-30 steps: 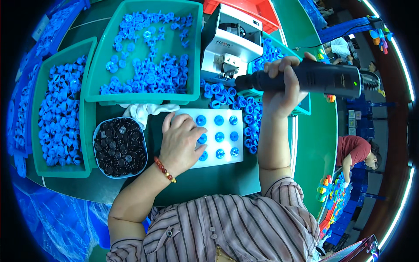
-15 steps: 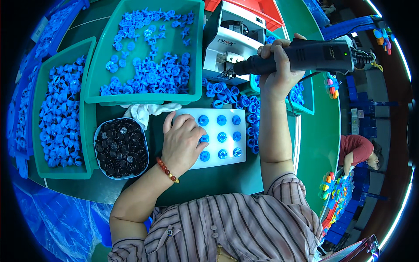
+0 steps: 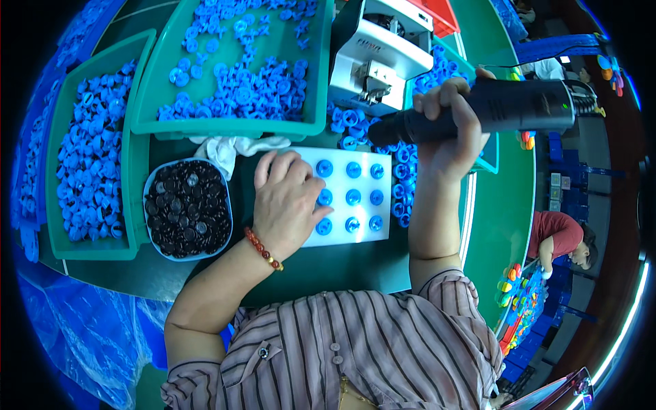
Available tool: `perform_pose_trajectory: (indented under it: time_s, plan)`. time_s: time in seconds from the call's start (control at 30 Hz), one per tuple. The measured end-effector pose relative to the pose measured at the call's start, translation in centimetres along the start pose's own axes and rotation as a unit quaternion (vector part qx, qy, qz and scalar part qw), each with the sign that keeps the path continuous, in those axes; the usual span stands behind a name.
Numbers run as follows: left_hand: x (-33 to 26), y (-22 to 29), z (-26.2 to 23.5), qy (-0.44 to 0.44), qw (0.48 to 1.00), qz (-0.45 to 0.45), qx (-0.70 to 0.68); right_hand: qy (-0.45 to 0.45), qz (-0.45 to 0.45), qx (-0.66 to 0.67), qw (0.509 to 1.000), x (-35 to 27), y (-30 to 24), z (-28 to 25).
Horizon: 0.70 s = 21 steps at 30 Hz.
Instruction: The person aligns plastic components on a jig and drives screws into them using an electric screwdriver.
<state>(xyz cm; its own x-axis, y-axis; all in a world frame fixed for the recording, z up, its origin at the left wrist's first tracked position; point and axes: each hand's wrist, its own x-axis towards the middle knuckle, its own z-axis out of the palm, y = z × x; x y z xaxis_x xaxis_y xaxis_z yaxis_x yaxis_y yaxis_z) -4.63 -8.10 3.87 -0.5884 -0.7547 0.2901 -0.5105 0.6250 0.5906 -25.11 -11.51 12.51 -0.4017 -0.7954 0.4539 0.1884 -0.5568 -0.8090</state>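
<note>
9 blue pieces (image 3: 353,197) are set in 3 rows of 3 on a white board (image 3: 339,212), which is laid on the dark green counter (image 3: 348,270). The board's left part is covered by the left hand (image 3: 290,198), its thumb and forefinger parted beside the left column, near the middle piece; whether that piece is gripped cannot be told. A red beaded bracelet (image 3: 260,246) is worn on the left wrist. A black power tool (image 3: 523,106) is clamped in the curled fingers of the right hand (image 3: 451,130), its narrow end pointed leftward near the board's far right corner. Loose blue rings (image 3: 403,174) are gathered along the board's right side, and beyond them a white machine (image 3: 372,55) is placed. To the left, a bowl (image 3: 184,257) is filled with black discs (image 3: 188,208). A white cloth (image 3: 225,154) is crumpled by a wide green tray (image 3: 225,128), in which blue parts (image 3: 260,89) are scattered. A narrow green tray (image 3: 89,251) is heaped with blue caps (image 3: 96,157).
</note>
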Motion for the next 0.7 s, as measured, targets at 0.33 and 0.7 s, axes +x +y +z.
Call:
perform_pose_trajectory:
  time_s: [0.33, 0.7]
  plan:
    - [0.2, -0.1, -0.1, 0.015, 1.000, -0.014, -0.014, -0.110, 0.115, 0.096, 0.983, -5.7, -0.3, -0.3]
    - [0.0, 0.1, -0.1, 0.013, 1.000, -0.020, 0.008, -0.173, 0.075, 0.025, 0.982, -6.3, 0.7, -0.5]
